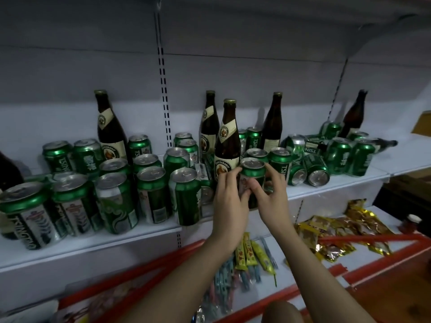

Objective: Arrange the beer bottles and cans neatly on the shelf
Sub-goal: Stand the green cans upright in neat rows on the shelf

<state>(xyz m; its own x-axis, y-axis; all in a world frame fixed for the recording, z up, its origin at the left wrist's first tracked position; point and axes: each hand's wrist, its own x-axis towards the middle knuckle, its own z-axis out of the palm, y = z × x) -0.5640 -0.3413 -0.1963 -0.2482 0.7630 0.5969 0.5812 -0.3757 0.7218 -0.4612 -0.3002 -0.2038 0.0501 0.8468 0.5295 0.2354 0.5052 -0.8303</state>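
Nearest, both forearms reach up from the bottom of the view to the front edge of the beer shelf point(326, 191). The left hand point(229, 201) and the right hand point(271, 201) are clasped from either side round one green can point(252, 180), fingers curled and pressed on its wall, the thumbs meeting low on its front. The can stands upright at the shelf's front, right of centre, just in front of a brown bottle point(227, 145) and touching or nearly touching it.

The step in hand looks like seating this can, or turning its label to face out; which of the two cannot be told.

To the left, a block of upright cans point(154, 192) fills the near edge, roughly in rows but with labels facing every way. Behind them stand more cans and another tall bottle point(109, 129).

Farther right the disorder is worst: two cans lie on their sides point(310, 172), bases toward the viewer, and at the far right a bottle lies flat point(382, 143) behind standing cans.

The next move likely calls for letting go once the can sits square, then reaching right to stand the fallen cans up, gripping each round the body without knocking the neighbours.
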